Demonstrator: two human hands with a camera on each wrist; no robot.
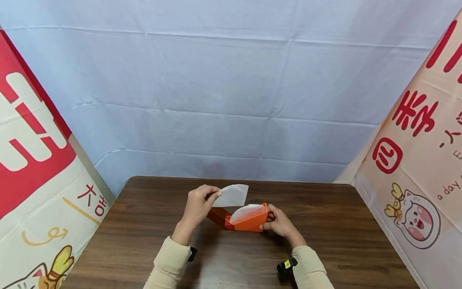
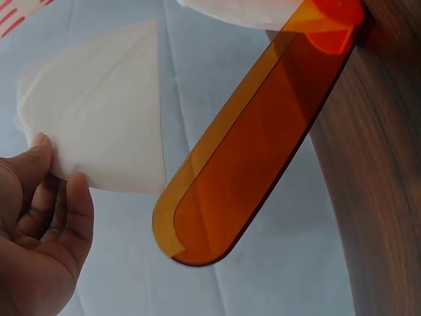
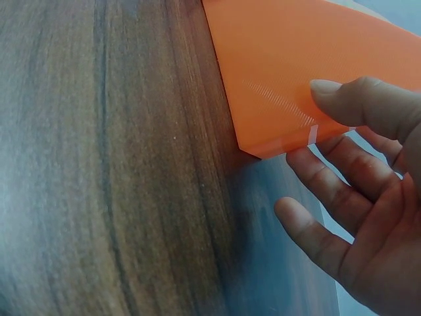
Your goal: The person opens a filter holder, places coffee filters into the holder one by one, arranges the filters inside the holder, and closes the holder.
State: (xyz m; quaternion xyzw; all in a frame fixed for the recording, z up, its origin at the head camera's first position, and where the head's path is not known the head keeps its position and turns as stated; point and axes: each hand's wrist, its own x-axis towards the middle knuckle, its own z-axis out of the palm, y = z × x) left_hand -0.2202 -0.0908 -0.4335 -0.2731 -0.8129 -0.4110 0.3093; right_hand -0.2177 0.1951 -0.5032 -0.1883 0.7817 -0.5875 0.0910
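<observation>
My left hand (image 1: 198, 204) pinches a white paper coffee filter (image 1: 232, 196) by its edge, thumb on one side and fingers on the other. The filter is held up behind and to the left of an orange filter holder (image 1: 249, 224) standing on the table. More white filters (image 1: 247, 212) stick up out of the holder. Its see-through amber lid (image 2: 230, 178) is swung out to the left, near the held filter. My right hand (image 1: 280, 222) grips the holder at its right end; in the right wrist view the thumb (image 3: 355, 102) lies along the orange wall.
A dark wood-grain table (image 1: 343, 241) lies under the hands. Behind it hangs a pale blue cloth (image 1: 223, 100). Printed banners stand at the left (image 1: 39, 160) and right (image 1: 415, 168) sides.
</observation>
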